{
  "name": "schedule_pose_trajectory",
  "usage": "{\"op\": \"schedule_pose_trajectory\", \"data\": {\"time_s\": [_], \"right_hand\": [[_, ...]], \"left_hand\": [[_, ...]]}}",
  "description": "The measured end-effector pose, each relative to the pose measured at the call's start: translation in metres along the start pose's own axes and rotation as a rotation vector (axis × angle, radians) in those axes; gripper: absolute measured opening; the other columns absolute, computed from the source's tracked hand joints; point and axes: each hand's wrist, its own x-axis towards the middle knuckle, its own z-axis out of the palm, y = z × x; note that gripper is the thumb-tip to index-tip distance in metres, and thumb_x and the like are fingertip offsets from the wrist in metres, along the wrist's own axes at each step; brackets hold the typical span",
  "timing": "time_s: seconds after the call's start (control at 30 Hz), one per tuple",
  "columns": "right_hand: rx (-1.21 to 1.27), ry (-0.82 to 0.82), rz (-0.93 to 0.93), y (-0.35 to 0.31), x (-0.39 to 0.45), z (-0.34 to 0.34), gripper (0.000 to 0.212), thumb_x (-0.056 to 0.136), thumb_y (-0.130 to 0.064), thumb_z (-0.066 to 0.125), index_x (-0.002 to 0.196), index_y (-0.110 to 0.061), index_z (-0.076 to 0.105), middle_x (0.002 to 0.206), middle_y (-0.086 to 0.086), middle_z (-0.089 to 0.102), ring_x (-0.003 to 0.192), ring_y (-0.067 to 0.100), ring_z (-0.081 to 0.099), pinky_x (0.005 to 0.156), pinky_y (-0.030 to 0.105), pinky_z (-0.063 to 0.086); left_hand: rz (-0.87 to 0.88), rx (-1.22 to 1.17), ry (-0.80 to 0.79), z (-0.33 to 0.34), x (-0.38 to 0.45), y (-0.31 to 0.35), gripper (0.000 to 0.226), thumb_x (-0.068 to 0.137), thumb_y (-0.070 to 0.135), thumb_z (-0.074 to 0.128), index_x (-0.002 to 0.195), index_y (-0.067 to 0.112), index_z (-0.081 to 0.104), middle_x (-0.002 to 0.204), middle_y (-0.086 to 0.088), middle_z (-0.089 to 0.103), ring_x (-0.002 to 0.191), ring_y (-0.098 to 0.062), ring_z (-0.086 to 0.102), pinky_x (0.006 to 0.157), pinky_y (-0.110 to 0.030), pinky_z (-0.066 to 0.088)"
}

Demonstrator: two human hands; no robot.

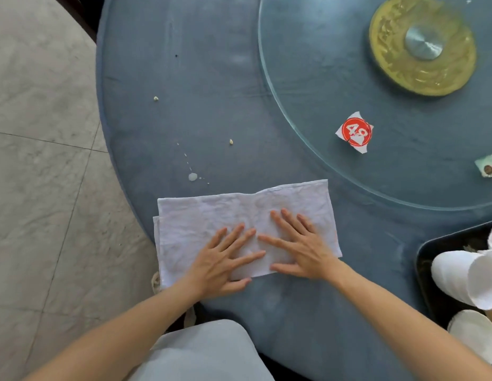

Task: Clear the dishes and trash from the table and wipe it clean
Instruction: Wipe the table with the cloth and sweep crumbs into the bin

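1. A white cloth (239, 224), folded into a long rectangle, lies flat on the blue table (212, 78) near the table's near-left rim; its left end reaches just to that rim, with a lower layer peeking out at the left edge.
2. The left hand (223, 259) rests palm-down on the cloth's near half, fingers straight and spread apart, the thumb lying past the cloth's near edge on the bare table.
3. The right hand (297, 248) lies flat beside it, fingers straight and fanned, fingertips pointing away from the person; the two index fingers come close but I cannot tell whether they touch.
4. Just beyond the cloth's far-left corner sits a pale spill (193, 176) with a trail of small droplets, and farther out two crumbs (231, 142) lie well apart on open blue surface.
5. The wide stretch of table beyond the cloth up to the far-left rim holds only these marks.
6. To the right, a glass turntable (308, 105) overlaps the table; its curved edge passes near the cloth's far-right corner.
7. On the glass rest a torn paper scrap with a red round label (355, 132) and, at the frame's right edge, a rolled pale object (488, 166), partly cut off.
8. A dark tray (423, 251) at the near right holds white cups (459, 273) lying on their sides.
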Motion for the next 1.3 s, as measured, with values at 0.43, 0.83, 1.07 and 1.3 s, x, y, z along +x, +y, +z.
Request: {"op": "schedule_pose_trajectory", "data": {"time_s": [0.43,0.83,1.07,1.3], "right_hand": [[-0.008,0.074,-0.059,0.014,0.039,-0.009,0.072,0.081,-0.084,0.055,0.147,-0.055,0.047,0.167,0.013,0.028,0.155,0.044,0.022,0.117,0.071,0.023],[-0.041,0.120,-0.104,0.027,0.104,-0.022,0.075,0.081,-0.088,0.051,0.148,-0.056,0.044,0.167,0.004,0.031,0.156,0.042,0.020,0.118,0.071,0.019],[-0.036,0.109,-0.113,0.028,0.111,-0.025,0.075,0.081,-0.086,0.053,0.149,-0.053,0.045,0.167,0.007,0.032,0.156,0.044,0.020,0.117,0.072,0.020],[-0.084,0.077,-0.176,0.027,0.110,-0.028,0.073,0.083,-0.082,0.055,0.149,-0.051,0.046,0.166,0.015,0.030,0.154,0.049,0.019,0.113,0.077,0.019]], "left_hand": [[-0.078,0.065,0.120,0.001,0.004,-0.023,0.072,0.090,0.071,0.049,0.155,0.045,0.034,0.168,-0.006,0.025,0.155,-0.029,0.023,0.119,-0.064,0.023],[-0.066,0.084,0.155,-0.031,0.010,-0.089,0.072,0.084,0.076,0.052,0.150,0.047,0.042,0.165,-0.003,0.033,0.154,-0.031,0.026,0.116,-0.069,0.025],[-0.059,0.081,0.153,-0.036,0.011,-0.095,0.082,0.078,0.077,0.056,0.151,0.043,0.043,0.165,-0.005,0.031,0.155,-0.034,0.024,0.119,-0.068,0.017],[-0.042,0.096,0.139,-0.032,0.002,-0.087,0.072,0.091,0.066,0.052,0.156,0.038,0.037,0.166,0.004,0.029,0.155,-0.032,0.022,0.120,-0.067,0.017]]}}
